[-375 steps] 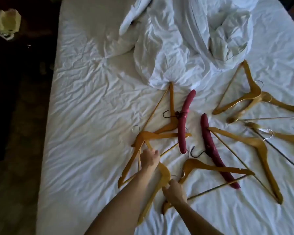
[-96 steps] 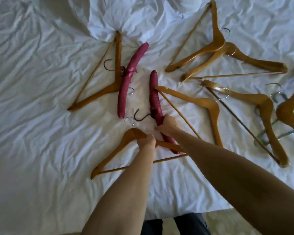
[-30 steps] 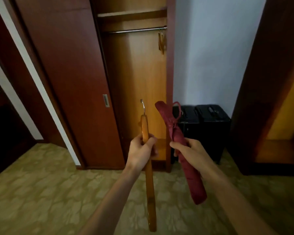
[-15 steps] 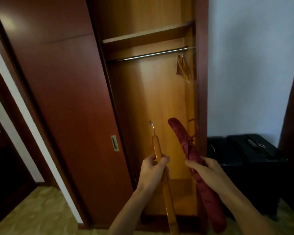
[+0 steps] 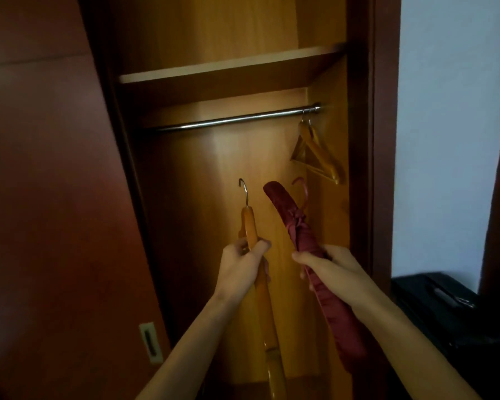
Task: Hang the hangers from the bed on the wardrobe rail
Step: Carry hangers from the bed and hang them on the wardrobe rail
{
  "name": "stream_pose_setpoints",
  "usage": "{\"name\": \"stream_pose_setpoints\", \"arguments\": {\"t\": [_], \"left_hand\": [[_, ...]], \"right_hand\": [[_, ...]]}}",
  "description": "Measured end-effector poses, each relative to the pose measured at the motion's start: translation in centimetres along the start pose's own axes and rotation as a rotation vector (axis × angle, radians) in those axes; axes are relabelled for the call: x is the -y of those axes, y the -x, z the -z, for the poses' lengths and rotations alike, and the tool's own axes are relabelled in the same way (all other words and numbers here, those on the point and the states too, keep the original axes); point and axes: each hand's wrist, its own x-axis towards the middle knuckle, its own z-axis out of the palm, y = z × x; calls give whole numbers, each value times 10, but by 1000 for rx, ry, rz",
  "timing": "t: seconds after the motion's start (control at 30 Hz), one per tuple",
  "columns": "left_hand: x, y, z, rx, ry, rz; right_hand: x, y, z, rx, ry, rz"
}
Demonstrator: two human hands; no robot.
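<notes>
Dim, warm, perhaps slightly blurred, edge-distorted.

Dark wood sliding door (image 5: 49, 197) at left; pale wall (image 5: 445, 140) at right; black case (image 5: 445, 313) below.

Wooden hanger (image 5: 250, 226), padded maroon hanger (image 5: 289, 215) held upright.

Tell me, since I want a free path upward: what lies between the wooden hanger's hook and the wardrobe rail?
Nothing. In the head view only the bare wardrobe back panel shows between the wooden hanger hook and the rail. The hung hangers sit far right.
</notes>
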Motion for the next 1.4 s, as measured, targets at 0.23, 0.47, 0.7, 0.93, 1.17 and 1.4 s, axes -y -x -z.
{"name": "stream_pose_setpoints", "arguments": {"t": [0.23,0.47,0.7,0.93,1.17,1.4], "left_hand": [[-21,-171,3,120,-24,-64],[-47,-300,-22,228,37,-86],[-69,-386,-57,218,98,-70],[-95,-432,-87,222,129,-53],[-89,-451,-103,178,85,-60],[-74,-457,-105,247,107,-39]], "right_hand": [[39,-149,-20,-149,-12,15],[83,-267,-5,-287,-8,15],[114,-348,32,-264,-38,-89],[140,-404,62,-193,-8,-105],[140,-440,74,-106,42,-180],[130,-459,77,-146,64,-176]]}}
